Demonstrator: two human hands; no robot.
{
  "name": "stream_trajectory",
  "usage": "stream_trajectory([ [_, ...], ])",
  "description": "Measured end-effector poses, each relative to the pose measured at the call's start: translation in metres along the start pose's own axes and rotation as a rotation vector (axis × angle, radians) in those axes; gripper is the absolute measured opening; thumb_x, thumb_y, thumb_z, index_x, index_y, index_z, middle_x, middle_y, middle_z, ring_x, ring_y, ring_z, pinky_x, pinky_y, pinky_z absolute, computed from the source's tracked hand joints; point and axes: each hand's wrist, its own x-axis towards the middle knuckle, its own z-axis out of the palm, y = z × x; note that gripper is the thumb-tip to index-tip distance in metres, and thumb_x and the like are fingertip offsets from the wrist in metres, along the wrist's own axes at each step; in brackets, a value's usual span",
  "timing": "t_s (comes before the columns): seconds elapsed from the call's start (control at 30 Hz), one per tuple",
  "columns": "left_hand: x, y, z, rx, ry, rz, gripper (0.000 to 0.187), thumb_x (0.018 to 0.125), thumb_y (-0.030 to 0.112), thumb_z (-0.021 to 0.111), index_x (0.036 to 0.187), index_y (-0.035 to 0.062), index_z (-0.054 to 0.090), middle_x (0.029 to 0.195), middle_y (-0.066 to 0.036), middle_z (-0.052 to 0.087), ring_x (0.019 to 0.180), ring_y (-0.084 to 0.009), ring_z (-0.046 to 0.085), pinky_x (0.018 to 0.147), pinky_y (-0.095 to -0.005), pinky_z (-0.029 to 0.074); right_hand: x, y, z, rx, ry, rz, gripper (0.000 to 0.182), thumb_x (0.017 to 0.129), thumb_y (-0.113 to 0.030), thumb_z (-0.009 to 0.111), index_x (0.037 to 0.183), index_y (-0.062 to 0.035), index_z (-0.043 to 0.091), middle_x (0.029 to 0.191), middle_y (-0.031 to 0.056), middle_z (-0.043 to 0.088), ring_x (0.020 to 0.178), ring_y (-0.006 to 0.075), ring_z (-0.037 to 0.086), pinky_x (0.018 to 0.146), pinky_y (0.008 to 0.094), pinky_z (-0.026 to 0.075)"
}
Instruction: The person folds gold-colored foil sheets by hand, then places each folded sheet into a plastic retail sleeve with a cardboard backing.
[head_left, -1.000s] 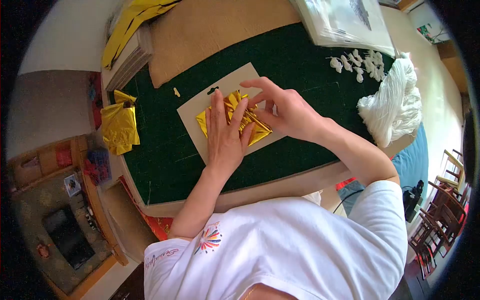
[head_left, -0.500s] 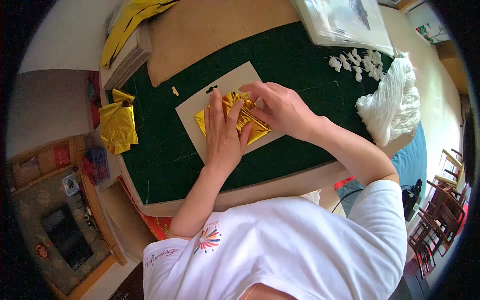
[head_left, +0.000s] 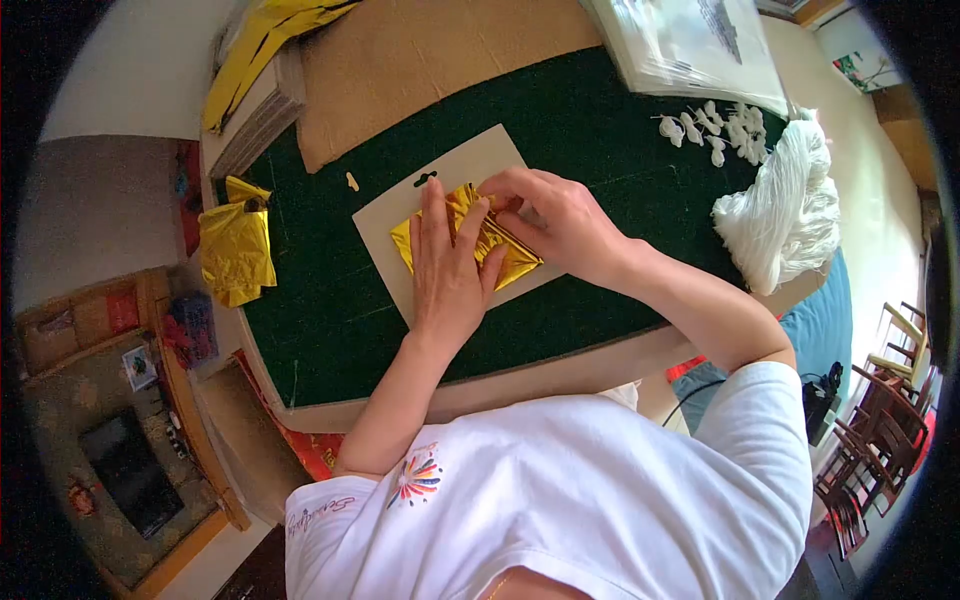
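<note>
A piece of shiny gold foil (head_left: 518, 268), folded and creased, lies on a pale card (head_left: 383, 222) with a slot cut near its upper edge. My left hand (head_left: 448, 262) rests flat on the foil, fingers stretched out and slightly apart. From the right, my right hand (head_left: 562, 222) pinches the foil's upper right edge between thumb and fingers, close to the left index fingertip. The fingertips partly hide the pinched edge.
The card lies on a dark green mat (head_left: 330, 340). More gold foil (head_left: 236, 255) sits at the left. Small white string bundles (head_left: 712, 125), a white yarn skein (head_left: 785, 205) and clear plastic sheets (head_left: 690, 60) are on the right. Brown board (head_left: 430, 65) lies behind.
My right hand has shifted slightly, and its fingers have drawn in closer on the foil's edge. The left hand stays flat in the same place.
</note>
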Motion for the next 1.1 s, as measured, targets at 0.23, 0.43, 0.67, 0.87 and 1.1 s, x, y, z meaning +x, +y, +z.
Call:
stream_trajectory([
  [0.23, 0.0, 0.001, -0.001, 0.0, -0.017, -0.02, 0.07, 0.092, 0.024, 0.064, 0.148, 0.024, 0.021, 0.155, -0.026, 0.008, 0.145, -0.0408, 0.015, 0.116, -0.0565, 0.015, 0.0, -0.001, -0.002, 0.065, 0.033, 0.071, 0.023, 0.088, -0.001, 0.063, 0.111, -0.0034, 0.057, 0.098, 0.013, 0.064, 0.087, 0.0224, 0.068, 0.072, 0.0317, 0.057],
  [0.43, 0.0, 0.002, -0.002, 0.003, -0.026, -0.023, 0.069, 0.092, 0.025, 0.063, 0.147, 0.0238, 0.022, 0.155, -0.026, 0.008, 0.146, -0.0406, 0.015, 0.116, -0.0566, 0.014, -0.001, -0.004, -0.003, 0.035, -0.034, 0.201, 0.022, 0.088, -0.002, 0.063, 0.109, -0.0027, 0.057, 0.095, 0.0141, 0.064, 0.083, 0.0226, 0.067, 0.071, 0.0324, 0.056],
  [0.67, 0.0, 0.001, -0.001, -0.013, 0.0, -0.003, 0.07, 0.092, 0.023, 0.064, 0.146, 0.024, 0.021, 0.155, -0.027, 0.007, 0.145, -0.0417, 0.015, 0.116, -0.0571, 0.016, -0.003, 0.003, 0.001, -0.166, 0.033, -0.015, 0.02, 0.083, -0.002, 0.066, 0.103, -0.0015, 0.061, 0.091, 0.0137, 0.062, 0.082, 0.0277, 0.064, 0.071, 0.0342, 0.056],
  [0.87, 0.001, 0.001, -0.001, -0.022, 0.008, 0.003, 0.07, 0.091, 0.021, 0.066, 0.146, 0.0237, 0.022, 0.155, -0.027, 0.009, 0.145, -0.0427, 0.017, 0.115, -0.0577, 0.017, -0.004, 0.005, 0.0, -0.186, 0.022, -0.002, 0.016, 0.082, 0.0, 0.065, 0.097, -0.0005, 0.062, 0.09, 0.0139, 0.061, 0.081, 0.03, 0.062, 0.071, 0.0357, 0.055],
  [1.1, 0.001, 0.002, -0.001, -0.023, 0.017, -0.002, 0.07, 0.09, 0.021, 0.066, 0.145, 0.0246, 0.024, 0.154, -0.027, 0.01, 0.144, -0.0429, 0.017, 0.115, -0.0579, 0.018, -0.005, 0.005, -0.001, -0.244, -0.034, -0.106, 0.009, 0.078, 0.0, 0.068, 0.085, -0.0009, 0.064, 0.089, 0.0127, 0.059, 0.09, 0.029, 0.059, 0.076, 0.0378, 0.053],
])
